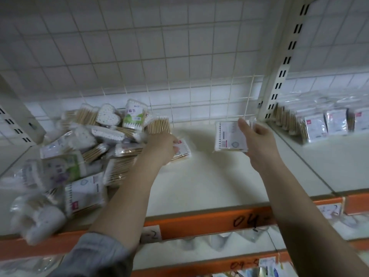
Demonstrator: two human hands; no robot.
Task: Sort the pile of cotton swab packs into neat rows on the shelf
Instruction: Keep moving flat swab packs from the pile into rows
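While our left hand (pixel 161 145) closes its fingers on a flat cotton swab pack (pixel 182 149) lying at the edge of the jumbled pile (pixel 79 148), our right hand (pixel 257 139) pinches a stack of flat packs (pixel 229 137) upright on the bare white shelf (pixel 199 186), near neat rows of packs (pixel 319 121) in the next bay beyond the slotted upright (pixel 279 76).

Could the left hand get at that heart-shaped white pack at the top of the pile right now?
Probably yes: the heart-shaped pack lies uncovered atop the pile, but the left hand already grips a flat pack.
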